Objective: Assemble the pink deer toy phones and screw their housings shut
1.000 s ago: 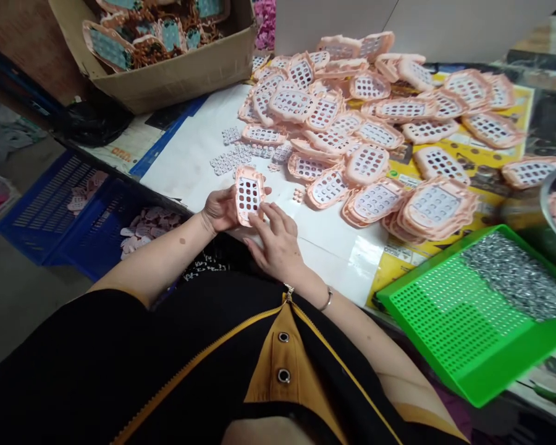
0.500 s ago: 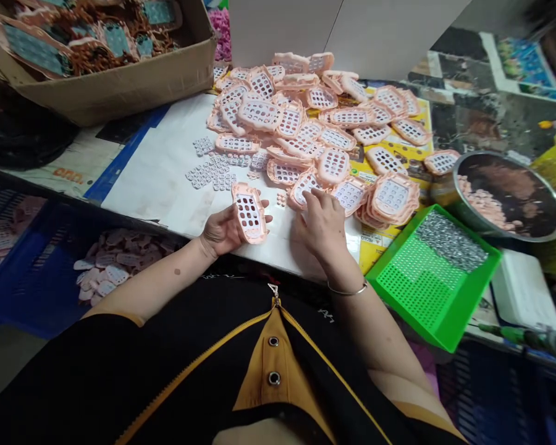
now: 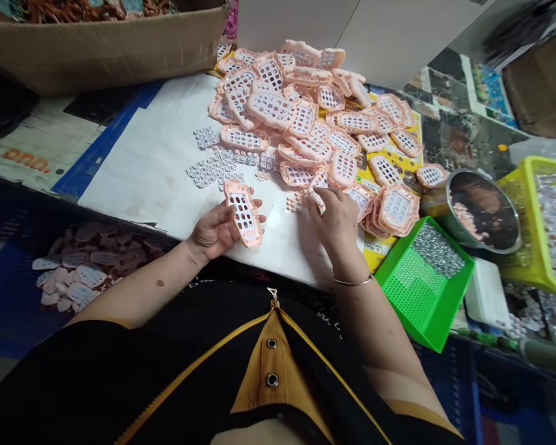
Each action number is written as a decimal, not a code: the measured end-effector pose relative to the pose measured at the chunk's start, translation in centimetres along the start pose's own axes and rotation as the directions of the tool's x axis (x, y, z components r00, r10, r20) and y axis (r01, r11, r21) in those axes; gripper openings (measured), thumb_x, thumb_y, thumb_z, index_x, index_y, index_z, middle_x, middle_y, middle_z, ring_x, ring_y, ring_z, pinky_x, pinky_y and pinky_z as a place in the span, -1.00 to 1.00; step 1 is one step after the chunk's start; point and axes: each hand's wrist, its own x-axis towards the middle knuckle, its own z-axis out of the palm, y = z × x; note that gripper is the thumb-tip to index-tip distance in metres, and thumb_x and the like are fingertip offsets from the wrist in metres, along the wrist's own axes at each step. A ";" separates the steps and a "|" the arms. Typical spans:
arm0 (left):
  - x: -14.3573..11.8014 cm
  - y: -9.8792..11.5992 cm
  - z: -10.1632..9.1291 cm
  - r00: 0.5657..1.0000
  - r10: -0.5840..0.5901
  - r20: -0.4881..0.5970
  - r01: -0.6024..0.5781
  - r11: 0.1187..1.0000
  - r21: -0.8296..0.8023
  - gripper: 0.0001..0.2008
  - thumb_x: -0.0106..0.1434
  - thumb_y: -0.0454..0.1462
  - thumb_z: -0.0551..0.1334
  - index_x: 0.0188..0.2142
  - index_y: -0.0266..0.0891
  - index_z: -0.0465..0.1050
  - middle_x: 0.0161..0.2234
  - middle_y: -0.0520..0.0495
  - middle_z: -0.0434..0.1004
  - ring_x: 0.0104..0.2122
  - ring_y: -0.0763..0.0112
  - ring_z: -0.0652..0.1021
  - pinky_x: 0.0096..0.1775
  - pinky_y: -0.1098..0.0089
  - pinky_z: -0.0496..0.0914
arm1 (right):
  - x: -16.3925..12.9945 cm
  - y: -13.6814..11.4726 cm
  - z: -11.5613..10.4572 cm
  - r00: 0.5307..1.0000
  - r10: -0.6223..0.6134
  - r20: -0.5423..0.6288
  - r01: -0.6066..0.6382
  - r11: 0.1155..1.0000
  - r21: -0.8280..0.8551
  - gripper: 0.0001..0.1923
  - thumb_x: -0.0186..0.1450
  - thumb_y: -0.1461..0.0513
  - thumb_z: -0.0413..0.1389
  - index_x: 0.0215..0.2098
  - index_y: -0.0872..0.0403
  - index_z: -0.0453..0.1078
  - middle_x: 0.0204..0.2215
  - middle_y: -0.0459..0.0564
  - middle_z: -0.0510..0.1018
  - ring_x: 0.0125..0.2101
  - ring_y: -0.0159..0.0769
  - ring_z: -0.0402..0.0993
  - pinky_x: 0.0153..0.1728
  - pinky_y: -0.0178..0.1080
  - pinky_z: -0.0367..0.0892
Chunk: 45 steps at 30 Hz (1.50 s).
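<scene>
Near the front edge of the bench (image 3: pixel 134 179), the white sheet leaves open room to the left of the hands, while the far side is crowded by a heap of pink keypad shells (image 3: pixel 306 117). The left hand (image 3: pixel 210 232) holds one pink shell (image 3: pixel 243 211) tilted just above the sheet, fingers curled round its lower edge. The right hand (image 3: pixel 333 219) sits at the near edge of the heap, fingers pinched narrow on a shell there. Half a second ago that hand lay flatter on the heap; a second ago it was touching the held shell. Small clear key pieces (image 3: pixel 215 168) lie scattered just beyond the left hand. A green tray (image 3: pixel 410 293) of metal bits hems in the right, with a steel bowl (image 3: pixel 484 210) and a yellow basket (image 3: pixel 519 247) beyond, and a cardboard box (image 3: pixel 102 46) stands at far left.
</scene>
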 end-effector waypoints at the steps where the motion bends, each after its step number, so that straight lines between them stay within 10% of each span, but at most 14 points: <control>1: 0.0 0.0 -0.1 1.000 -0.002 -0.006 0.002 1.000 -0.017 -0.15 -0.04 -0.12 0.52 0.24 -0.21 0.33 -0.08 -0.12 0.66 -0.14 0.09 0.66 0.02 0.06 0.47 | 0.4 -0.2 -0.1 1.000 -0.013 -0.008 0.013 1.000 0.009 -0.65 0.42 0.12 -0.02 0.00 0.08 0.49 -0.06 0.20 0.59 -0.08 -0.03 0.43 -0.08 -0.03 0.24; 20: -0.5 -0.2 -0.8 0.989 -0.043 0.139 0.042 0.999 0.005 -0.26 0.00 -0.10 0.49 0.17 -0.19 0.41 0.08 -0.24 0.57 -0.06 -0.03 0.63 -0.07 0.08 0.49 | 1.8 -3.1 -0.6 0.992 -0.098 0.075 0.100 0.995 -0.021 -0.59 0.40 0.12 -0.01 0.10 0.13 0.44 0.07 0.29 0.52 0.02 0.09 0.40 0.02 0.10 0.27; 30: -1.7 0.6 -1.2 0.969 -0.041 0.245 0.016 0.995 0.102 -0.23 -0.08 -0.13 0.52 0.15 -0.18 0.43 0.07 -0.26 0.56 -0.09 -0.02 0.63 -0.07 0.09 0.48 | 6.1 -11.4 2.2 0.737 -0.557 0.382 0.534 0.827 0.176 -0.69 0.42 0.30 -0.05 0.03 0.18 0.42 0.03 0.25 0.57 -0.04 -0.04 0.45 -0.03 -0.08 0.27; 34: -1.7 1.4 -1.6 0.992 0.010 0.125 -0.020 0.996 0.082 -0.22 -0.03 -0.08 0.48 0.18 -0.20 0.40 0.10 -0.30 0.54 -0.07 -0.07 0.62 -0.09 0.08 0.49 | 5.1 -10.4 2.5 0.887 -0.340 0.312 0.228 0.911 0.345 -0.79 0.40 0.30 -0.05 -0.14 0.11 0.42 -0.29 0.11 0.62 -0.24 -0.15 0.52 -0.12 -0.10 0.34; 36: -1.5 1.5 -1.7 0.998 0.021 0.061 -0.024 0.998 0.051 -0.21 -0.01 -0.04 0.47 0.20 -0.22 0.38 0.10 -0.30 0.55 -0.05 -0.08 0.62 -0.02 0.04 0.45 | 4.5 -9.4 2.4 0.949 -0.143 0.281 -0.085 0.741 0.666 -0.86 0.42 0.19 -0.01 -0.19 0.05 0.37 -0.34 -0.02 0.59 -0.36 -0.28 0.53 -0.25 -0.18 0.42; 40: -1.1 1.3 -1.6 0.999 0.006 0.041 -0.007 1.000 0.030 -0.20 -0.03 -0.06 0.49 0.19 -0.21 0.38 0.08 -0.26 0.57 -0.06 -0.06 0.63 0.03 0.02 0.43 | 3.2 -7.9 1.6 0.889 -0.011 0.457 -0.452 0.125 0.883 -0.59 0.19 -0.08 0.29 -0.26 0.00 0.31 -0.42 -0.22 0.54 -0.52 -0.45 0.52 -0.40 -0.30 0.49; 45: -1.1 1.1 -1.4 1.000 0.010 0.026 -0.012 0.999 0.048 -0.24 -0.05 -0.08 0.50 0.15 -0.17 0.43 0.09 -0.23 0.58 -0.03 -0.07 0.62 0.05 0.04 0.41 | 2.0 -7.8 1.5 0.849 -0.037 0.527 -0.527 0.006 0.850 -0.54 0.03 -0.02 0.43 -0.31 0.00 0.34 -0.44 -0.21 0.55 -0.49 -0.42 0.53 -0.38 -0.26 0.53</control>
